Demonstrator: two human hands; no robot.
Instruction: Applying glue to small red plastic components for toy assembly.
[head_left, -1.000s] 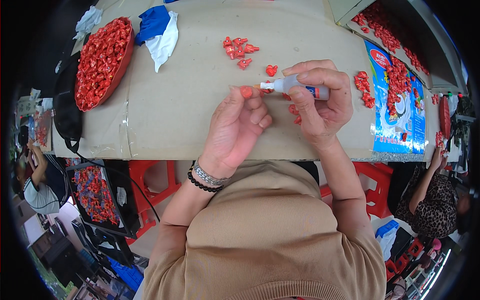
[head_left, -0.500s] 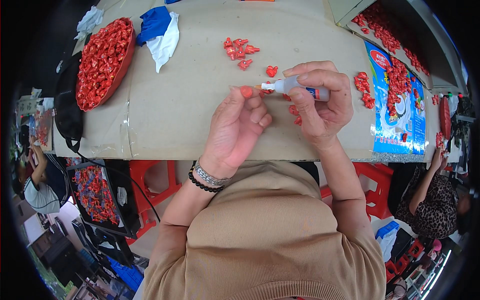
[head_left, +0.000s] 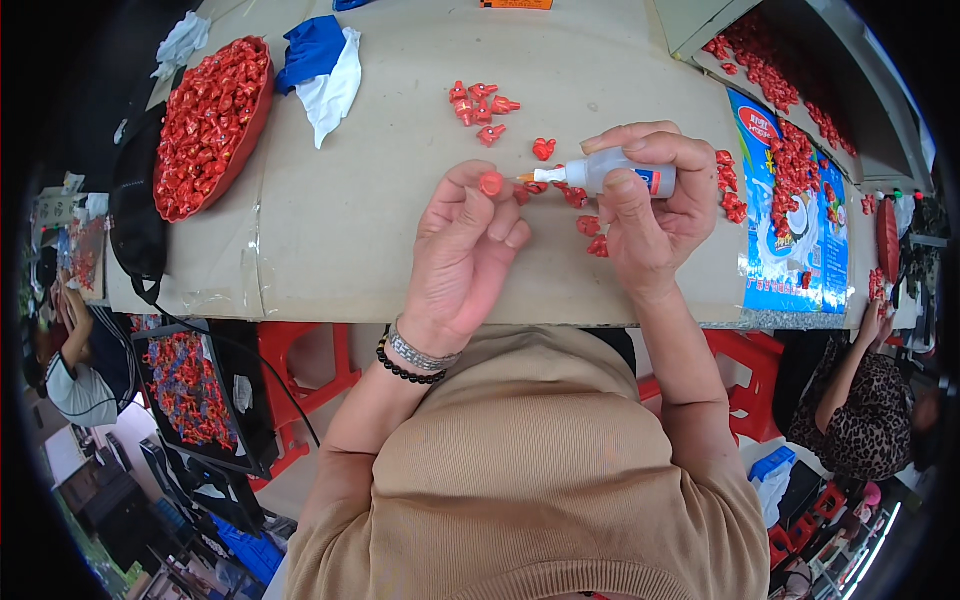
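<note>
Pinching a small red piece (head_left: pixel 491 184) between thumb and finger of the left hand (head_left: pixel 462 245), curling the other fingers in loosely. Holding that piece up over the table (head_left: pixel 380 240), more or less in front of the chest. Gripping a clear bottle (head_left: pixel 610 172) in the right hand (head_left: pixel 655 215), wrapping thumb and fingers around its sides and pointing the white nozzle (head_left: pixel 551 175) left at the piece. Not making out whether touching or just hovering beside it, so not calling that one.

Judging by the pose, probably lining up to dab something on, maybe glue. For the next move, likely needing a steady left pinch, a tiny nudge of the tip onto the right spot and a light squeeze, without flooding it or sticking a fingertip, lol. Also seeing loose bits (head_left: pixel 505 105) lying beyond the hands, plus a heaped bowl (head_left: pixel 257 132) off to the left.
</note>
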